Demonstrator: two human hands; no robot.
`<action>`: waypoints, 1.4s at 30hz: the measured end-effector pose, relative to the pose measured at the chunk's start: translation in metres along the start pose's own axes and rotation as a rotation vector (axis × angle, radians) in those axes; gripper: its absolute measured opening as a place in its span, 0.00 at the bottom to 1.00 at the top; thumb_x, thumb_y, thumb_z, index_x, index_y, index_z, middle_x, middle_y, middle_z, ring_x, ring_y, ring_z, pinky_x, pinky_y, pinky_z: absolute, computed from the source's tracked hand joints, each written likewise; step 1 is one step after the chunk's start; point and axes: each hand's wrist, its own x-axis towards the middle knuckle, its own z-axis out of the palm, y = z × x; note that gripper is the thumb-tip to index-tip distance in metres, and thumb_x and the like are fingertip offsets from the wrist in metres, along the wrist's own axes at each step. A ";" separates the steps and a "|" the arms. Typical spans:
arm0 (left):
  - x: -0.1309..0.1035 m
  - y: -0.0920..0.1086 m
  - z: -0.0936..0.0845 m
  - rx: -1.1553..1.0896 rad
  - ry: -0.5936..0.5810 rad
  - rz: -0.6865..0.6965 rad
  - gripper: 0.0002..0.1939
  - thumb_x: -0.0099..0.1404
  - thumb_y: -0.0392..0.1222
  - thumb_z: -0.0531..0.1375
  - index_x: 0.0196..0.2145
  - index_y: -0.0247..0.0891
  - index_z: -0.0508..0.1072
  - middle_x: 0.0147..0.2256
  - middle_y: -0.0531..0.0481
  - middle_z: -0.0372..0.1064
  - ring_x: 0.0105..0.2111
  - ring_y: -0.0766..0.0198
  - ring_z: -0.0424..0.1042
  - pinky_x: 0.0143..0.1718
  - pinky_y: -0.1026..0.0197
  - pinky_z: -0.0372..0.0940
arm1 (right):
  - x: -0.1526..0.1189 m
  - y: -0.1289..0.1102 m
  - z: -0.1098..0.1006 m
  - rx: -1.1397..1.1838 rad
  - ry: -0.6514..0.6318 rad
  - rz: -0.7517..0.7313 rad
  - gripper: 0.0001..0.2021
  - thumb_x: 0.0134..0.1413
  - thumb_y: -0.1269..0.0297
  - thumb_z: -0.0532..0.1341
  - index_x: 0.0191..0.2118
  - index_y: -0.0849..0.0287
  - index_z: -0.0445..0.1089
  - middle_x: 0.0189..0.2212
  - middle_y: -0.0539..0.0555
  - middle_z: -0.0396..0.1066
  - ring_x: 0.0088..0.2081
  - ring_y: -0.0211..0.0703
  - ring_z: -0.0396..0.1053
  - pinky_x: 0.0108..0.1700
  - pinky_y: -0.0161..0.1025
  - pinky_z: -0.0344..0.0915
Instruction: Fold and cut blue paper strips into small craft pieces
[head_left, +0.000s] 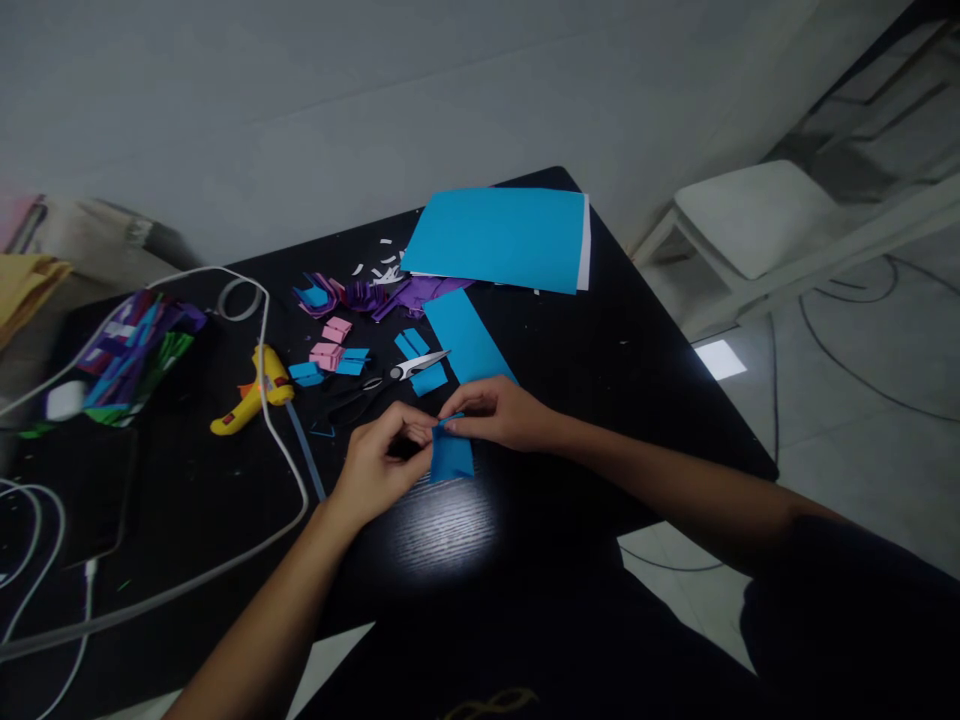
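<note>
A small piece of blue paper (pixel 452 458) is held between my two hands above the black table. My left hand (pixel 386 462) pinches its left edge, and my right hand (pixel 499 414) pinches its top edge. Just beyond my hands lie scissors (pixel 412 367) with their silver blades over a folded blue piece (pixel 429 379). A blue paper strip (pixel 469 335) lies behind my right hand. Folded pink pieces (pixel 327 354) and more small blue pieces (pixel 306 374) are to the left of the scissors.
Large blue sheets (pixel 499 235) cover the table's (pixel 600 400) far corner, with purple paper and white scraps beside them. A yellow glue gun (pixel 259 395), white cables, a tape roll (pixel 240 299) and colourful strips (pixel 142 350) are at left. A white stool (pixel 754 215) stands right.
</note>
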 end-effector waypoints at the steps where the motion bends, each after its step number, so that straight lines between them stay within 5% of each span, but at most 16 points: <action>1: 0.000 0.000 0.000 0.000 0.002 -0.002 0.10 0.62 0.42 0.71 0.39 0.38 0.76 0.30 0.52 0.78 0.29 0.66 0.78 0.33 0.66 0.75 | 0.000 0.001 0.000 0.000 -0.007 -0.005 0.08 0.52 0.65 0.71 0.38 0.61 0.79 0.35 0.54 0.81 0.38 0.41 0.79 0.45 0.41 0.74; 30: -0.002 -0.003 0.001 0.026 0.020 0.028 0.09 0.62 0.35 0.68 0.42 0.39 0.78 0.31 0.51 0.79 0.29 0.66 0.78 0.33 0.65 0.75 | 0.000 0.002 0.002 -0.052 0.055 -0.031 0.06 0.53 0.63 0.70 0.35 0.60 0.79 0.33 0.54 0.81 0.36 0.41 0.79 0.42 0.39 0.73; 42: -0.001 -0.002 0.001 -0.010 -0.058 -0.013 0.09 0.62 0.34 0.68 0.42 0.38 0.79 0.31 0.51 0.79 0.30 0.67 0.78 0.36 0.67 0.74 | 0.000 0.000 -0.002 -0.125 -0.054 0.003 0.08 0.51 0.62 0.71 0.34 0.62 0.77 0.29 0.51 0.77 0.32 0.38 0.74 0.37 0.35 0.68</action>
